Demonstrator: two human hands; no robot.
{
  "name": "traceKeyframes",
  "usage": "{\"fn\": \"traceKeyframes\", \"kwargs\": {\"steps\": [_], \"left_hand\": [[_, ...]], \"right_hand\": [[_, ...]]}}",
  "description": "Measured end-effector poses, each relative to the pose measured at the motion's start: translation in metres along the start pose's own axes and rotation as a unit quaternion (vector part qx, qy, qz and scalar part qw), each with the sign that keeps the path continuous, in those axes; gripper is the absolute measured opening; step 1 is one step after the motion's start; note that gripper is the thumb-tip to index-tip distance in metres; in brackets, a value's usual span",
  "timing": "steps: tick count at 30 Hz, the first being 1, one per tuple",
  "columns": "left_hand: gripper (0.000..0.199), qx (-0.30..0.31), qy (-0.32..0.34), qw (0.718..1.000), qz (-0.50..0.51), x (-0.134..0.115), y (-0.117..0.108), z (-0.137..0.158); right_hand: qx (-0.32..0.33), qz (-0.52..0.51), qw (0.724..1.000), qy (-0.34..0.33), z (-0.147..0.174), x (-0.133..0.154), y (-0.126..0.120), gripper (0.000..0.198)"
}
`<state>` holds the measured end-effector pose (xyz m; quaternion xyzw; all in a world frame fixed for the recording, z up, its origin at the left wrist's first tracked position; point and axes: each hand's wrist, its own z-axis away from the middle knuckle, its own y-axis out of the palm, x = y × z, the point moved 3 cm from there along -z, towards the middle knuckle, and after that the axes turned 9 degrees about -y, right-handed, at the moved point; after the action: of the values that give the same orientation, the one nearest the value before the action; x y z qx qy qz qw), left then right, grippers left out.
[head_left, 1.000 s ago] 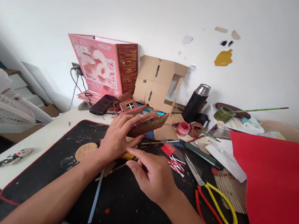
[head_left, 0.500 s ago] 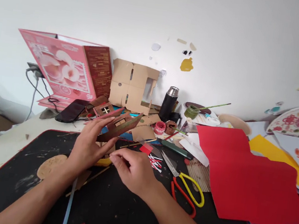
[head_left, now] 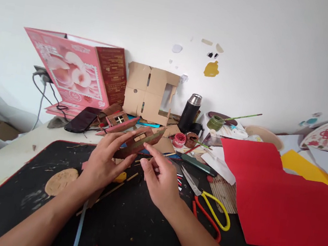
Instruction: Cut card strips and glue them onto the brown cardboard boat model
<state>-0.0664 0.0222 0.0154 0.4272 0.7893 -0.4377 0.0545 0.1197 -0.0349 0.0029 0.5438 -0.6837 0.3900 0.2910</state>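
Observation:
My left hand [head_left: 105,161] grips a small cardboard model boat [head_left: 141,145] with a brown and green hull and a little windowed cabin. Its thumb lies low on the near side, and the other fingers reach up along the boat's left end. My right hand [head_left: 161,175] is at the boat's near side, index finger stretched to the hull and thumb apart from it; whether the fingertip presses on the hull I cannot tell. Behind stands a second, reddish model boat [head_left: 118,123]. Below the hands are a yellow object [head_left: 120,177], partly hidden, and a thin wooden stick [head_left: 116,188].
Scissors [head_left: 202,196], a green-handled tool [head_left: 199,164] and red paper [head_left: 277,198] lie to the right. Paint jars [head_left: 179,140] and a black flask [head_left: 189,114] stand behind. A phone [head_left: 81,120] and a round tan disc [head_left: 61,182] are at left.
My right hand has moved up and right, from beside the left thumb to the boat's hull, its index finger now extended. My left hand still holds the boat. The view has shifted slightly.

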Motion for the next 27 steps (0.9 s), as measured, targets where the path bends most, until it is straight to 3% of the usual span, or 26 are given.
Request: {"fn": "traceKeyframes", "kwargs": {"steps": [12, 27], "left_hand": [[0.056, -0.007, 0.044, 0.998, -0.049, -0.005, 0.001, 0.002], [0.056, -0.004, 0.049, 0.997, -0.057, -0.011, -0.001, 0.003]], "right_hand": [[0.011, -0.001, 1.0, 0.006, 0.001, -0.005, 0.002, 0.054], [0.022, 0.013, 1.0, 0.011, 0.002, -0.005, 0.003, 0.055]]}}
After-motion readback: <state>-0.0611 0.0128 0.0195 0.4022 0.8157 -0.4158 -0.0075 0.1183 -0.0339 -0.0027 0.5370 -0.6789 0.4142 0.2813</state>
